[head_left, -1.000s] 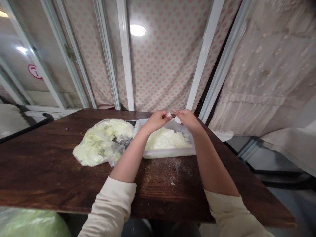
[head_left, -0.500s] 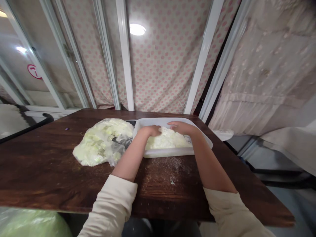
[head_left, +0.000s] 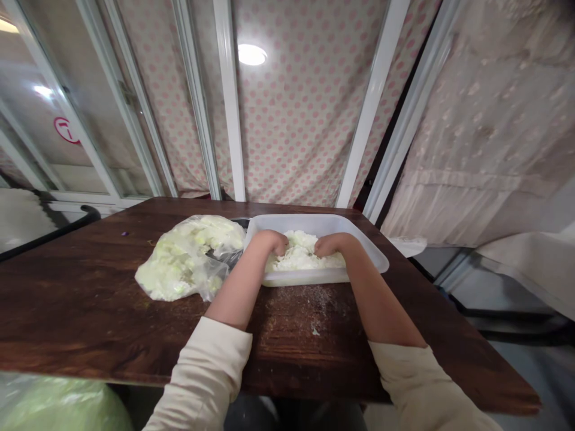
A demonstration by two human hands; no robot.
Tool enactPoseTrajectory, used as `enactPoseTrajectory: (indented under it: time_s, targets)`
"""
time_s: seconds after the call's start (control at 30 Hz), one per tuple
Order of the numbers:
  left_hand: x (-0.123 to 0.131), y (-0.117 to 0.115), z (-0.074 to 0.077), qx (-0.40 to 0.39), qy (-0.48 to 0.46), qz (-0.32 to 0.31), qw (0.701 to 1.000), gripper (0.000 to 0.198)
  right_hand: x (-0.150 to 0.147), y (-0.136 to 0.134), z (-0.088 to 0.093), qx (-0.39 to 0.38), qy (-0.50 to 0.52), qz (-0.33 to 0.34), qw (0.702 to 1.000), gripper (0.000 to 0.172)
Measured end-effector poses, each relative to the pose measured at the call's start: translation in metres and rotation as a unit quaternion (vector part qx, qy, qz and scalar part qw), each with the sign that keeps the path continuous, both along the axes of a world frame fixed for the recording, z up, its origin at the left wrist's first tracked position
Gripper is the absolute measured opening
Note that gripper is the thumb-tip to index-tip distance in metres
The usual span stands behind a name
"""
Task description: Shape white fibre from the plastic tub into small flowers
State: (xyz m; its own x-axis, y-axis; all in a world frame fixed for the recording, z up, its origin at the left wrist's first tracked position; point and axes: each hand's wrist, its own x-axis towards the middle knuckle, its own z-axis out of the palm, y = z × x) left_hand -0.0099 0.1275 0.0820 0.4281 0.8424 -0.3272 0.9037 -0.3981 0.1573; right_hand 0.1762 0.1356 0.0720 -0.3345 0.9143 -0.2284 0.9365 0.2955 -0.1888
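Left hand (head_left: 275,240) and right hand (head_left: 335,243) are touching white pieces (head_left: 297,260) at ten and two o'clock; whether either is gripping cannot be told. The pieces are lying inside a tub (head_left: 309,224), twelve o'clock.

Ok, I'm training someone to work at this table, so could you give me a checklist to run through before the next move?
1. Left hand and right hand inside the tub: ok.
2. Tub sitting flat on the table: ok.
3. Sleeves clear of the white pile: ok, both cuffs end short of the tub.
4. Table clean in front of the tub: not ok, crumbs lie there.
5. Firm grip on the pile: cannot tell, fingertips are hidden.
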Motion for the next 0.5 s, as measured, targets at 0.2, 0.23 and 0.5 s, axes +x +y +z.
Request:
enactPoseTrajectory:
  time_s: [0.2, 0.23, 0.5]
  targets:
    - [-0.0032, 0.0018, -0.0035, 0.027, -0.023, 0.031, 0.999, 0.052, 0.0026, 0.0035, -0.0030, -0.053, -0.019, -0.004, 0.998, 0.044]
    - [-0.0038, 0.0020, -0.0033, 0.035, -0.029, 0.035, 0.998, 0.052, 0.0027, 0.0031, -0.0030, -0.052, -0.016, -0.006, 0.998, 0.047]
    - [-0.0025, -0.0006, 0.0010, 0.125, -0.115, 0.036, 0.985, 0.057, 0.0019, -0.0011, 0.0025, 0.045, 0.025, 0.029, 0.998, 0.030]
